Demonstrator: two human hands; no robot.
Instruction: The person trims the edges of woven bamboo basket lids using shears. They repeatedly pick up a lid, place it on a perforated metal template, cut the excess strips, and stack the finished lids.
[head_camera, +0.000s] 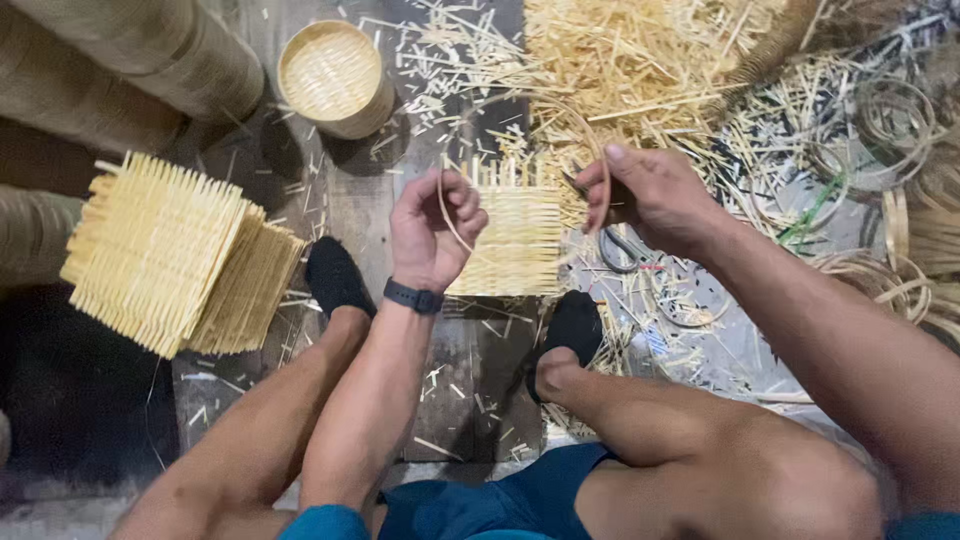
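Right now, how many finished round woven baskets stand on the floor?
1 stands apart in full view: the small round basket at top, left of centre. Stacked cylinders at top left may be more baskets, but they are cropped, so the true count could be higher.

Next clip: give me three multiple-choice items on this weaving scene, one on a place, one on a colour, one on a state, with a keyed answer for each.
1. Where is the stack of square woven bamboo mats?
A. Left of the person's legs
B. On the lap
C. Upper right

2. What colour is the wristband on the left hand?
A. White
B. Black
C. Red

3. How is the thin bamboo strip?
A. Flat on the floor
B. Snapped in two
C. Bent in a curve between both hands

Answers: 1 A, stack sits far left. 2 B, band is dark black. 3 C, strip arcs from left hand to right hand.
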